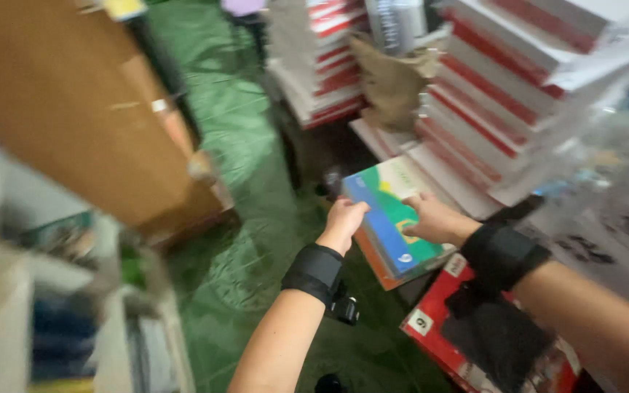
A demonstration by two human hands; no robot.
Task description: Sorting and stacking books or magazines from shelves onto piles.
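My left hand (343, 222) grips the left edge of a small stack of thin books (391, 222). The top book has a green, blue and yellow cover; an orange one shows underneath. My right hand (434, 218) rests on top of the stack's right side, fingers curled on the cover. Both wrists wear black bands. The stack is held tilted above a red and black box (475, 342) on the floor.
Tall piles of white and red books (504, 94) fill the right and back. A brown sack (391, 84) sits between them. A large brown cardboard box (67, 109) stands at the left. Green sheeting (242, 247) covers the floor.
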